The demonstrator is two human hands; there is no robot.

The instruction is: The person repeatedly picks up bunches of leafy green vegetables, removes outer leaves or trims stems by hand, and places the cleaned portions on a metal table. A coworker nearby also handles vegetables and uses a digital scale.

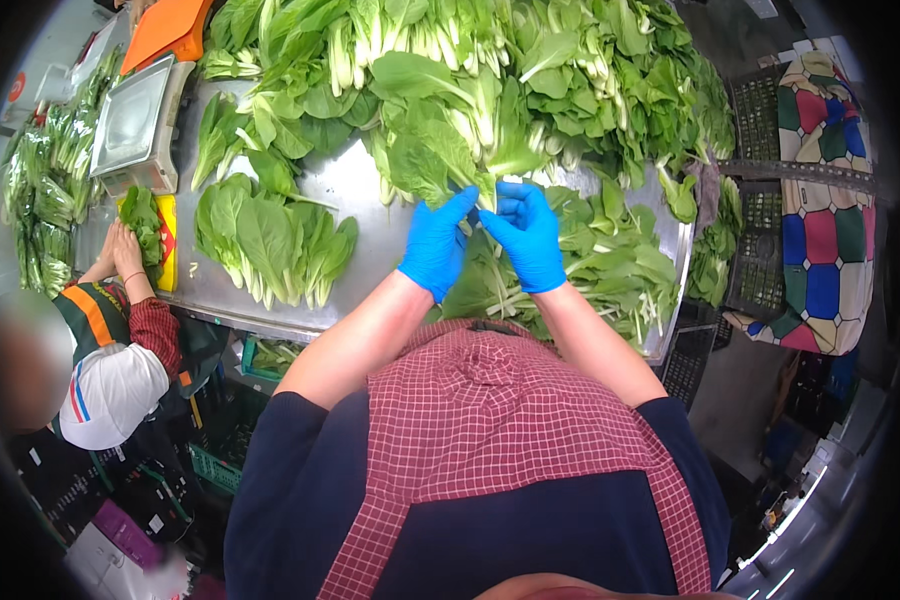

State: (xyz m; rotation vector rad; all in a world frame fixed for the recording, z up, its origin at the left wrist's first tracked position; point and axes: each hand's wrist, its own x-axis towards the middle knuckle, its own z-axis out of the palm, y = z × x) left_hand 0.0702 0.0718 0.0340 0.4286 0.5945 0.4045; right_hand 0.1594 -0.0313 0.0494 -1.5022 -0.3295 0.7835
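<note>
Both my hands wear blue gloves and meet over the metal table [307,300]. A small leafy green with a pale stem [487,196] is between them. My left hand [439,244] has its thumb against the leaves, and my right hand [523,232] pinches near the stem. Just beyond my fingers lie larger leafy greens [427,154] with pale stems. A neat group of greens [270,240] sits to the left, leaves away from me and stems towards me. Loose leaves and stalks [622,277] are spread at the right, partly behind my right hand.
A big heap of greens [585,75] covers the table's far side. At the left stand a scale [131,127], an orange tray [166,34] and bagged greens [52,180]. A co-worker's hands [124,251] hold greens there. Black crates [757,247] and patterned fabric [825,247] are at the right.
</note>
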